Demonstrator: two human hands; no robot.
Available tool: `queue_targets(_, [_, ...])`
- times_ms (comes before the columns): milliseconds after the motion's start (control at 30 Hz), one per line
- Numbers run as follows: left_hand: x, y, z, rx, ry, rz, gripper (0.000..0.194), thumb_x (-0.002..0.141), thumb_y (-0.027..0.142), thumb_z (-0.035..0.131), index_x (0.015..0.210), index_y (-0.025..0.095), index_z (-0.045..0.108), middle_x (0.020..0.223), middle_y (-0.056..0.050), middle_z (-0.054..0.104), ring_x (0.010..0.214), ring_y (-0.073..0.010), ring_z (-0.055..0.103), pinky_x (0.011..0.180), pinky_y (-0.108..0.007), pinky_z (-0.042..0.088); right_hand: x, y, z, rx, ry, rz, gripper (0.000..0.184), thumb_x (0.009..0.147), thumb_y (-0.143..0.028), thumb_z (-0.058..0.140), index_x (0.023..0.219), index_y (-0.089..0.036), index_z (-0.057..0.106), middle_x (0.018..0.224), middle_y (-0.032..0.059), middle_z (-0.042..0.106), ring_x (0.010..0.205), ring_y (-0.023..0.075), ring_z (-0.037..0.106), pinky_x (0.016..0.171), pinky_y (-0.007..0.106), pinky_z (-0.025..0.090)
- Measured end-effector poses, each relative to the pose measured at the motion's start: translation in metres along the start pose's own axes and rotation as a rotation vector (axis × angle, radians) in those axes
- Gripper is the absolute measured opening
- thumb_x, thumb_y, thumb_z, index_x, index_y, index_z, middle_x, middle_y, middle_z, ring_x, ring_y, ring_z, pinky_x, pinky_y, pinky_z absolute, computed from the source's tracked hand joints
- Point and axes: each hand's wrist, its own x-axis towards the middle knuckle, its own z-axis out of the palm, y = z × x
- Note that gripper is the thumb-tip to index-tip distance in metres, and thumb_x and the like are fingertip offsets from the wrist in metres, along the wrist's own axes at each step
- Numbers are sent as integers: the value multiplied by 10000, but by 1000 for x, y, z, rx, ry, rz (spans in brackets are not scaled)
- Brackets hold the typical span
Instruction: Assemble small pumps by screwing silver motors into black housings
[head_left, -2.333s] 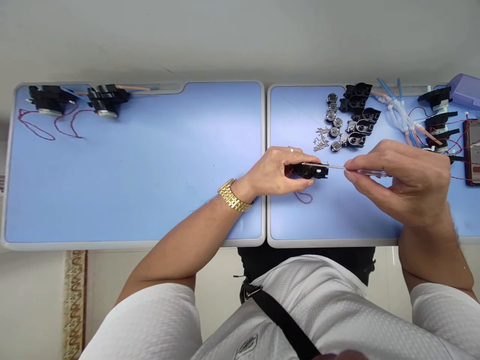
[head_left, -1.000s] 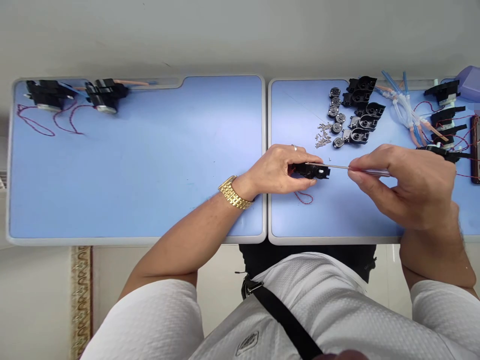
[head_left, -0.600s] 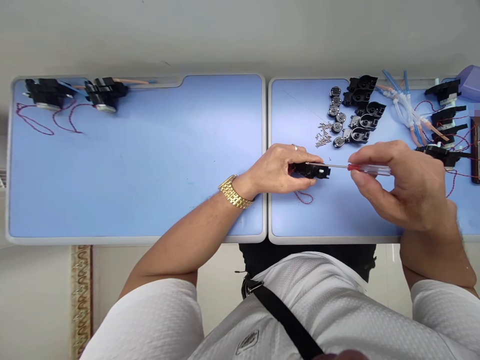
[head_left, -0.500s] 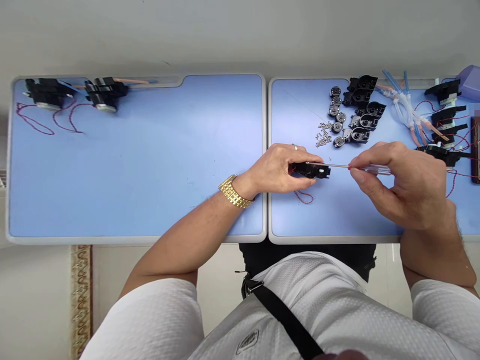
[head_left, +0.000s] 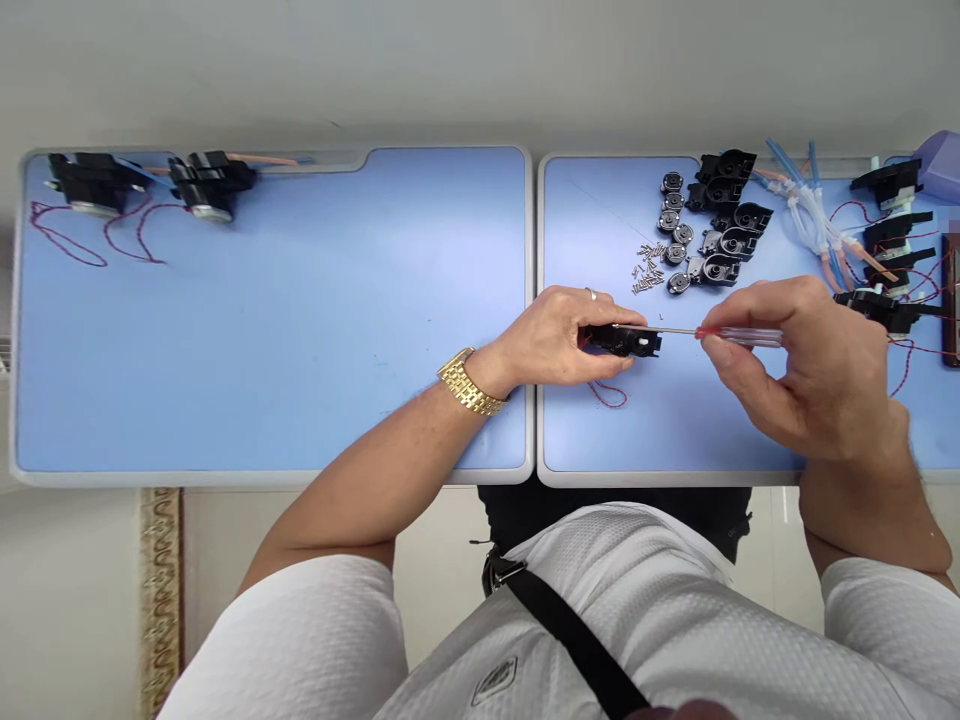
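Head view, left hand [head_left: 544, 340] gripping black housing [head_left: 622, 341], right hand [head_left: 810, 370] holding red-handled screwdriver [head_left: 739, 337]

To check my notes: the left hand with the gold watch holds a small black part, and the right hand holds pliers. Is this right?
No: the head view shows the right hand holding a screwdriver, not pliers. The rest is right.

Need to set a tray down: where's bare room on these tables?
The left blue table has the widest patch, between the black assemblies with twisted red wire and the gold watch. The right table's patch lies left of the screws, above the left hand. It is crowded far right, around the black housings and blue tubing.
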Motion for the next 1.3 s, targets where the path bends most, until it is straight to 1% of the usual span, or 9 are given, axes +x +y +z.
queue_targets(100, [0,0,1,6,-1,-7,297,882,277,855,1160,244,954,886,-9,874,711,-139,735,705,-282,543,-1,0,1,2,55,-34,78,1148,-235,749,1082,-269,774,939,-30,894,729,160,827,675,290,613])
queue_targets(300, [-1,-1,1,14,-15,-29,308,873,301,865,1164,258,959,909,-17,888,736,-152,751,683,-281,530,-7,7,5,-102,107,19,342,1173,-577,759,989,-298,829,778,-24,848,590,173,747,551,349,514])
queue_targets(500, [0,0,0,27,-24,-51,327,869,299,855,1176,266,959,915,-14,890,723,-146,738,667,-278,516,-3,4,3,-30,42,-45,192,1209,-338,667,1331,-259,792,1075,25,925,825,197,870,717,331,651])
queue_targets(633, [-1,-1,1,24,-10,-40,321,872,306,849,1170,262,960,907,-15,889,714,-145,735,664,-279,518,-2,1,3,12,19,-46,85,1168,-244,706,1195,-268,783,1036,12,915,839,205,867,777,344,680])
queue_targets(900, [-1,-2,0,9,-16,-30,312,876,309,881,1175,255,950,923,-22,894,754,-160,769,705,-286,557,-7,6,6,-78,123,-38,229,1144,-497,826,1052,-287,828,797,-27,845,649,186,778,623,350,575])
queue_targets(1033, [0,-1,0,18,-23,-46,313,880,314,863,1175,261,954,927,-22,895,753,-158,764,690,-282,544,-4,6,5,-98,79,-69,413,1253,-564,587,1132,-246,822,883,28,885,686,193,807,620,352,579])
queue_targets(1133, [0,-1,0,19,-20,-50,322,871,314,860,1175,269,958,917,-17,891,741,-156,755,674,-282,531,-2,3,4,-80,42,-74,263,1246,-407,591,1282,-243,792,1016,36,918,792,202,850,668,344,614])
queue_targets(1200, [-1,-1,1,12,-13,-50,329,870,313,858,1179,269,960,916,-17,892,735,-155,750,672,-285,529,-2,0,4,-52,47,-51,126,1178,-257,685,1257,-255,783,1049,25,921,836,203,860,722,335,639])
queue_targets(1300, [-1,-1,1,-5,-3,-43,337,883,320,853,1196,253,960,928,-26,897,739,-154,752,682,-288,537,-2,-2,5,-26,43,-14,119,1139,-171,713,1132,-270,779,1002,-6,912,827,193,859,788,322,662])
